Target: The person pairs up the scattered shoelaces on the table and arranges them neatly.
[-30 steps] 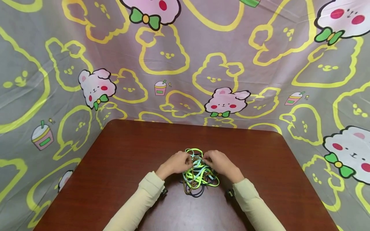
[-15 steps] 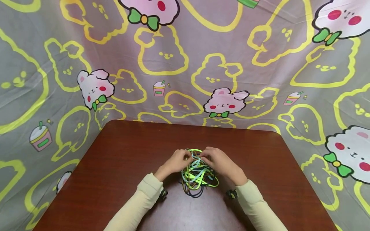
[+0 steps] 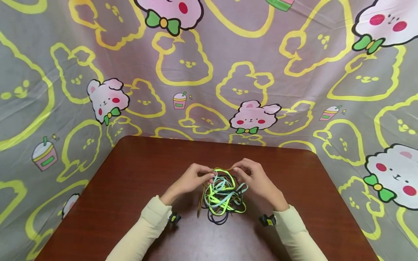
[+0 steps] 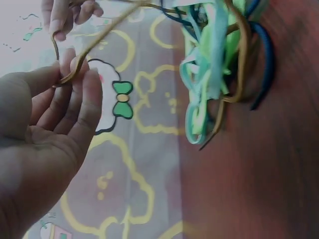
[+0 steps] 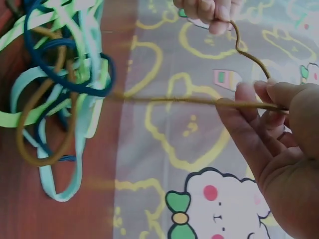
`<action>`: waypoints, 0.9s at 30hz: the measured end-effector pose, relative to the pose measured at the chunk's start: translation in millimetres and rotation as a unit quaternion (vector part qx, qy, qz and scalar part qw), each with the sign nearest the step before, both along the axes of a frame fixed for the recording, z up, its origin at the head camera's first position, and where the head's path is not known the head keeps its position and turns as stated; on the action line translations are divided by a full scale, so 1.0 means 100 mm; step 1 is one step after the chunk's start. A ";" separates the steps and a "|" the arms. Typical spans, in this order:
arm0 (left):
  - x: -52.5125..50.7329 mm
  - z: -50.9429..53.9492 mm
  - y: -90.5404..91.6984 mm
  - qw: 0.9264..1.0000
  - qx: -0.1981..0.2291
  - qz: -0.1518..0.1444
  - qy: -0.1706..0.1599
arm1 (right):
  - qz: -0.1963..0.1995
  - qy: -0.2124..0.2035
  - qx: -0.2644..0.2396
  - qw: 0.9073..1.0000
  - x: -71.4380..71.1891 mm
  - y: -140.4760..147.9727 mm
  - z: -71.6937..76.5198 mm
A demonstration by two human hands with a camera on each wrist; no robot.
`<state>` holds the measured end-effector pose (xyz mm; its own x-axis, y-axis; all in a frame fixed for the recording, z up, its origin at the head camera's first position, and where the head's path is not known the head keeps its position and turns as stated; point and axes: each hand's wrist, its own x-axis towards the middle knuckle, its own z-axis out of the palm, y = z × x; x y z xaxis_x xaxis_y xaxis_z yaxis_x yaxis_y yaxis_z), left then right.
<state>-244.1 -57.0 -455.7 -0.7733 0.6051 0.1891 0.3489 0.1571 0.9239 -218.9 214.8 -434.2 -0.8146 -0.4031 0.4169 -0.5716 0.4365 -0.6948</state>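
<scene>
On the table lies a loose tangle of shoelaces (image 3: 225,195): flat neon yellow-green, flat light blue, round navy and round brown. Above its far side, my left hand (image 3: 187,179) pinches a brown shoelace (image 4: 105,35) between thumb and fingertips. Across from it, my right hand (image 3: 258,179) also pinches brown lace, and a short stretch runs between the two hands. In the right wrist view another length of the brown shoelace (image 5: 184,100) runs from that hand toward the pile. Navy loops (image 4: 269,55) and a light blue loop (image 5: 62,191) hang at the pile's edges.
The dark red-brown table (image 3: 147,156) has cloth hangings (image 3: 192,87) with cartoon prints along its back and sides. Black wrist-worn devices, one on the left wrist (image 3: 174,219) and one on the right (image 3: 268,220), sit below the cuffs.
Both hands have risen from the tangle and moved apart, drawing brown lace up between them. A brown strand now hangs at the pile's left side, and a light blue loop shows at its right.
</scene>
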 end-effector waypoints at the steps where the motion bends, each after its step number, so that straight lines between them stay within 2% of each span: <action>1: 0.01 0.03 -0.02 1.000 0.006 0.002 0.000 | 0.000 -0.001 -0.008 1.000 0.01 0.01 0.02; 5: 0.04 0.15 -0.12 1.000 0.028 0.007 0.003 | -0.009 0.003 -0.018 1.000 0.05 0.08 0.14; 8: 0.04 0.26 -0.20 1.000 0.029 0.009 0.006 | -0.013 0.000 -0.014 1.000 0.08 0.14 0.24; 14: 0.04 0.47 -0.34 0.999 -0.006 0.027 0.040 | -0.018 -0.003 0.007 1.000 0.11 0.29 0.46; 22: 0.05 0.71 -0.48 0.996 -0.041 0.041 0.073 | -0.042 0.057 0.056 0.996 0.12 0.48 0.65; 27: 0.03 0.81 -0.56 0.995 -0.049 0.042 0.081 | -0.060 0.068 0.070 0.993 0.12 0.58 0.71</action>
<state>-240.6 -113.5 -375.1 -0.7861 0.5613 0.2587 0.4742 0.2794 0.8349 -206.6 272.7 -363.3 -0.8007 -0.3682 0.4726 -0.5935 0.5946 -0.5424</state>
